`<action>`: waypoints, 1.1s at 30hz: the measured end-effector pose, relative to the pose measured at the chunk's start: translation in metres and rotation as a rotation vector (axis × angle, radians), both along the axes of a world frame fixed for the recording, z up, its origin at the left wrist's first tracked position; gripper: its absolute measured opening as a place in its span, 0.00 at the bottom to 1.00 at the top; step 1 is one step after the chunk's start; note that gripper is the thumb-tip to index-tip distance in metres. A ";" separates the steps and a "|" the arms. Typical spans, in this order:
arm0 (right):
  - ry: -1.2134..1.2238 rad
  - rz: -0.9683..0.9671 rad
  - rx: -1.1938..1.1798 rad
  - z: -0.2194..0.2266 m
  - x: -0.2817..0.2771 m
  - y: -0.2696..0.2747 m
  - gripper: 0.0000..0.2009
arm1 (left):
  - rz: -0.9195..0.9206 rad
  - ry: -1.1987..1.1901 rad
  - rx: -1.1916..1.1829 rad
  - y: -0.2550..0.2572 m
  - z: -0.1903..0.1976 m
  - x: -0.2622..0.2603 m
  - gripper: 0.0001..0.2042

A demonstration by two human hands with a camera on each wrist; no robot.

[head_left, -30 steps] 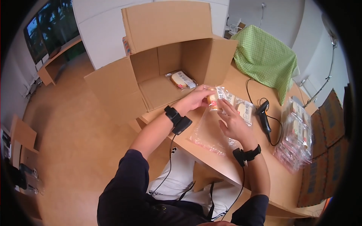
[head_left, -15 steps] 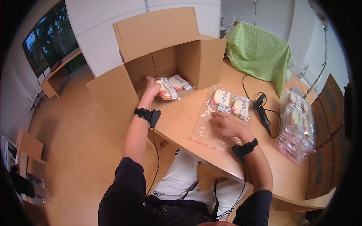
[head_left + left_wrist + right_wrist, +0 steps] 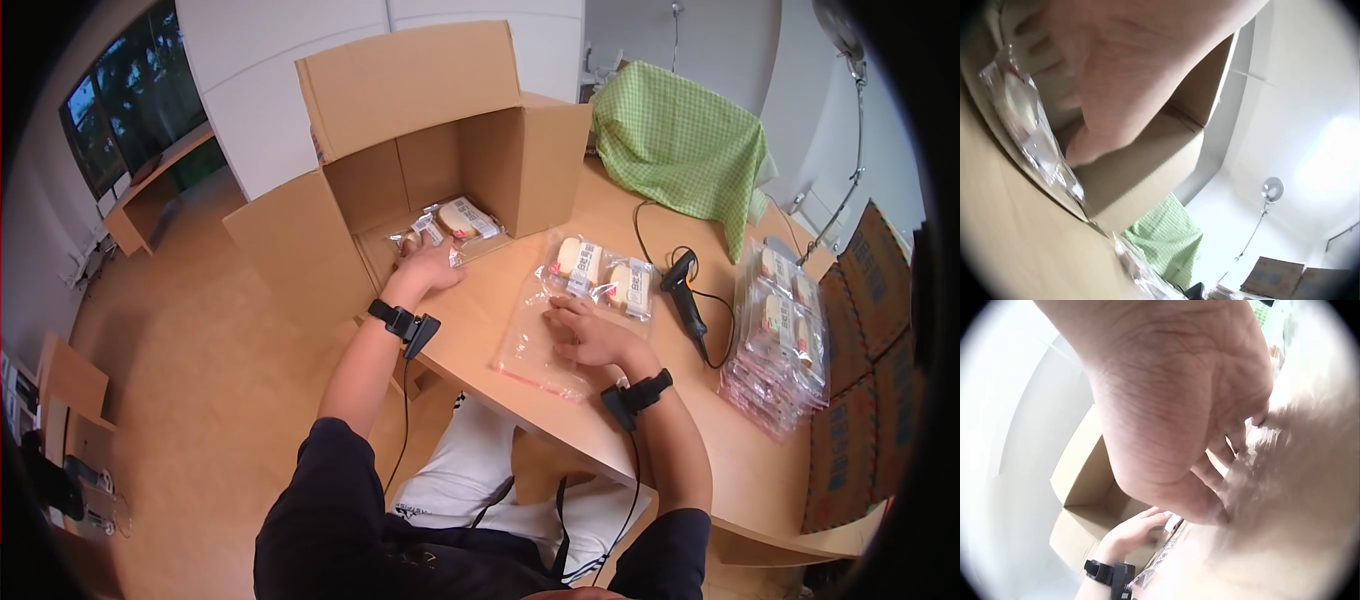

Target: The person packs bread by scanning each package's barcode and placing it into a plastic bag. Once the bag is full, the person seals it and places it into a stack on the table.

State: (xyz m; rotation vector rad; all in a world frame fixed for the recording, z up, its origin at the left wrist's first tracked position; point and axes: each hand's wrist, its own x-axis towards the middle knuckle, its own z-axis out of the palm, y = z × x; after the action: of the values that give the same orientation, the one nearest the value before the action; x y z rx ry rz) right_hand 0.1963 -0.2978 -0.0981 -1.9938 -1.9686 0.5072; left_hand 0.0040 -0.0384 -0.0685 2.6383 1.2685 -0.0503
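Note:
At the mouth of the cardboard box (image 3: pixel 405 85) my left hand (image 3: pixel 428 268) is spread beside a clear-wrapped bread pack (image 3: pixel 430 226), partly covering it in the head view. In the left wrist view, the wrapped pack (image 3: pixel 1025 119) lies flat while the thumb and fingers extend past it, not wrapped round it. A second bread pack (image 3: pixel 464 217) lies to its right inside the box. My right hand (image 3: pixel 597 335) rests its fingertips on a large clear plastic bag (image 3: pixel 525 345). Two bread packs, a left one (image 3: pixel 578 262) and a right one (image 3: pixel 630 286), sit at the bag's far end.
A black handheld scanner (image 3: pixel 684 300) with its cable lies right of the bag. Farther right is a stack of bagged bread packs (image 3: pixel 782 325), beside printed cardboard (image 3: pixel 855 400). A green checked cloth (image 3: pixel 680 150) drapes over something at the back.
My left hand has carried a bread pack from the bag into the box, set it left of the other one, and let go. The right hand has stayed at the bag.

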 end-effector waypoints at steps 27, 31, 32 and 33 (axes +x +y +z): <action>0.068 -0.001 -0.009 -0.001 0.000 0.000 0.32 | -0.067 -0.019 0.088 0.007 0.005 0.038 0.33; 0.071 -0.010 -0.010 0.000 0.000 0.000 0.32 | -0.041 0.005 0.083 0.022 -0.010 0.050 0.31; 0.071 -0.011 -0.027 0.001 0.001 0.000 0.32 | -0.040 -0.012 0.098 0.029 -0.016 0.052 0.30; 0.073 -0.012 -0.044 0.000 0.001 0.000 0.33 | -0.043 -0.009 0.103 0.036 -0.021 0.054 0.30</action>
State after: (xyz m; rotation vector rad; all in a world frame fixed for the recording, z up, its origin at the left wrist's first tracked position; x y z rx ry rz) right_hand 0.1969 -0.2974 -0.0977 -1.9826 -1.9168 0.6162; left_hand 0.0583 -0.0028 -0.0893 2.7495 1.2428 0.0201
